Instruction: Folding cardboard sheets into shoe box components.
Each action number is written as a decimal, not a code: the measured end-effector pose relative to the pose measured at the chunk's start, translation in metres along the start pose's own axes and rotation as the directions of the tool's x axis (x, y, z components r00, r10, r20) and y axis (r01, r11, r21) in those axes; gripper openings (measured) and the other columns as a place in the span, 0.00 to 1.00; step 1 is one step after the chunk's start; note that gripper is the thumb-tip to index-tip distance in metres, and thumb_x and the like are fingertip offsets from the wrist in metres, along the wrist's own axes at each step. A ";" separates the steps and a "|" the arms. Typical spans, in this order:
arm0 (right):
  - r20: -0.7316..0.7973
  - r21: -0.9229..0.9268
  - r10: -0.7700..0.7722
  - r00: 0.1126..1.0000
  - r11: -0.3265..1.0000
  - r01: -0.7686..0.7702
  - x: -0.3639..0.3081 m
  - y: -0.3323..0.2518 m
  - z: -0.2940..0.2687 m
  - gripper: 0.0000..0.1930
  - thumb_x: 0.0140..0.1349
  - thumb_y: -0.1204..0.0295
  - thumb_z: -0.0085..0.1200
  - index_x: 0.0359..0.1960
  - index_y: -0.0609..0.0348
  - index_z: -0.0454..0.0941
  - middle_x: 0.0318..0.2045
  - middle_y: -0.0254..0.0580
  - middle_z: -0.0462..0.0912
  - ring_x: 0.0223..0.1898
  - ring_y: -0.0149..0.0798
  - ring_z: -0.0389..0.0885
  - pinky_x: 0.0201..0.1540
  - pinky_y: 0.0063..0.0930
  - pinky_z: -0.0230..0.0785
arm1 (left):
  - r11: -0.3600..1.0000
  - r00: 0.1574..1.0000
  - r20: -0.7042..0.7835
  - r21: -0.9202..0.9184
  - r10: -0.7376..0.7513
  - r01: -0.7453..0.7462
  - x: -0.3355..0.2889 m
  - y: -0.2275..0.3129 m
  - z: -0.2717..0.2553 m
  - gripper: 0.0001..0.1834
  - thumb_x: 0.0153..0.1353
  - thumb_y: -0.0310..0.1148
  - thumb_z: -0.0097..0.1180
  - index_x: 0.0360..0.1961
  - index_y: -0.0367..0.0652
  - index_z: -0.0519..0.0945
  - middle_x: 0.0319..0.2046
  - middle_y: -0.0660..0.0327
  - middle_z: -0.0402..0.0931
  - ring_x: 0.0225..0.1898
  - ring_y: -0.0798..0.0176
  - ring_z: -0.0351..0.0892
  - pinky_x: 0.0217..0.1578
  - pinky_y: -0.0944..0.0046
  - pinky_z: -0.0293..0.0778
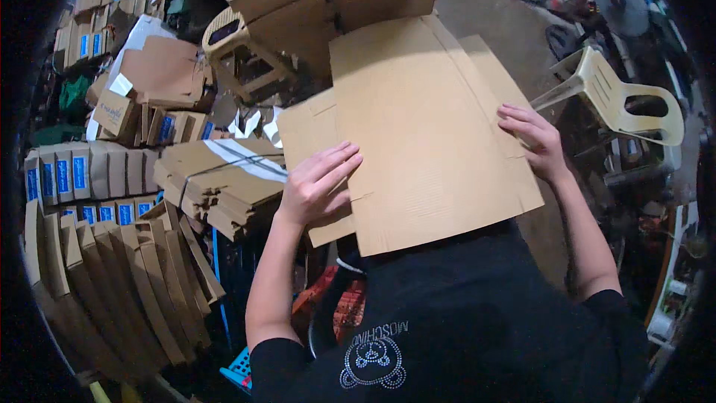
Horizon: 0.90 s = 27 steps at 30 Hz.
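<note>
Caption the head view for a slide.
Left hand and right hand hold a cardboard sheet; a strapped cardboard bundle lies at left.

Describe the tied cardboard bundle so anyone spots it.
Find the large cardboard sheet, then the left hand at its left edge. The bundle lies left of that, stacked flat. Unlike the upright cardboard row nearby, it has a dark strap and a white strip on top.
</note>
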State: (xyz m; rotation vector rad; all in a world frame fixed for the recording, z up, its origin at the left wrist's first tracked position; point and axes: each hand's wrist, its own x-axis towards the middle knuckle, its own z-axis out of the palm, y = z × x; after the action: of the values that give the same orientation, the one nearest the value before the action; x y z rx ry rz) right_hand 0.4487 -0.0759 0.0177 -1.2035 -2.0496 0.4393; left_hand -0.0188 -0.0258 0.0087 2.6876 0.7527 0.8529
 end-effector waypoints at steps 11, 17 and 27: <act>-0.003 0.110 -0.014 1.000 0.994 0.014 0.001 -0.013 -0.008 0.19 0.62 0.66 0.72 0.54 0.56 0.90 0.57 0.45 0.90 0.69 0.58 0.80 0.72 0.52 0.69 | 0.989 0.983 -0.177 -0.146 -0.039 0.013 -0.003 -0.001 0.001 0.28 0.72 0.49 0.58 0.60 0.36 0.86 0.57 0.47 0.85 0.62 0.43 0.84 0.62 0.48 0.81; -0.130 0.348 -0.021 0.991 0.935 0.065 0.031 -0.034 -0.003 0.16 0.73 0.62 0.60 0.53 0.60 0.89 0.56 0.49 0.89 0.69 0.59 0.79 0.73 0.53 0.67 | 0.864 0.859 -0.414 -0.500 -0.301 0.062 0.010 0.013 -0.008 0.18 0.72 0.35 0.59 0.54 0.33 0.88 0.54 0.44 0.86 0.61 0.40 0.85 0.65 0.42 0.78; -0.416 0.624 0.274 0.867 0.779 0.053 0.046 -0.053 0.037 0.13 0.79 0.70 0.58 0.57 0.65 0.82 0.52 0.45 0.88 0.58 0.40 0.85 0.66 0.39 0.74 | 0.564 0.481 -0.460 -0.821 -0.746 0.090 0.009 0.024 -0.002 0.12 0.78 0.24 0.56 0.59 0.36 0.78 0.46 0.56 0.86 0.50 0.61 0.87 0.52 0.64 0.79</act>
State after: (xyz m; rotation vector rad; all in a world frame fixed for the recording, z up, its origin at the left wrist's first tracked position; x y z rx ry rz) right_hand 0.3750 -0.0611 0.0419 -0.9011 -1.2400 0.7199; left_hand -0.0039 -0.0413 0.0233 1.1859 0.9690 1.7347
